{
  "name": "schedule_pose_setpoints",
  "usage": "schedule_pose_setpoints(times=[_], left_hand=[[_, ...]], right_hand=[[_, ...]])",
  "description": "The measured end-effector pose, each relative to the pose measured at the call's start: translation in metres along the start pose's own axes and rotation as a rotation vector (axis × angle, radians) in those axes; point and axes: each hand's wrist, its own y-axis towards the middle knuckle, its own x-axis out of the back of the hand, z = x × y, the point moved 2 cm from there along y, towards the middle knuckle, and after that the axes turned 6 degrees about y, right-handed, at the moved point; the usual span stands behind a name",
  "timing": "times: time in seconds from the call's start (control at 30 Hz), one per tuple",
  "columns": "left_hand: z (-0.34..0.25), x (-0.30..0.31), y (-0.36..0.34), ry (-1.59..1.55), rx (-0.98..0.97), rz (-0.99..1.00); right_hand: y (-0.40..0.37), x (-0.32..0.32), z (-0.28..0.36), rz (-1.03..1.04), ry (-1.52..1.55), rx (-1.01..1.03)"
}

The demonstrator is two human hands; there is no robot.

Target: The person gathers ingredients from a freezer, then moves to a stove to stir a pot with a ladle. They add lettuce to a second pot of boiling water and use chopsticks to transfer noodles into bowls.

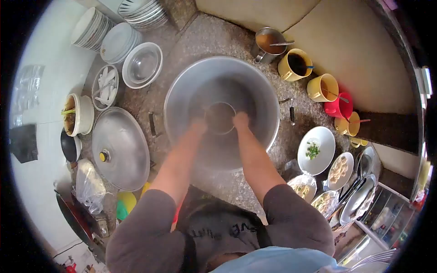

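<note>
A big steel pot (182,86) steams on the stone counter in front of me. Both my arms reach down into it. My left hand (198,124) and my right hand (240,120) grip the two sides of a small round bowl (220,117) holding brownish liquid, low inside the pot. Steam blurs my fingers, but they press against the bowl's rim.
The pot's lid (119,148) lies to the left, with stacked plates (119,42) and a glass bowl (142,64) behind it. Condiment cups (295,64) line the right side, and a white bowl with greens (316,150) plus plates of food (339,170) sit at lower right.
</note>
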Motion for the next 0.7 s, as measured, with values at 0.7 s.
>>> schedule_pose_setpoints(times=[0.7], left_hand=[[-0.028,0.226,-0.143,-0.703,0.148,-0.344]], right_hand=[[-0.198,0.277,0.115,-0.303,0.314,0.385]])
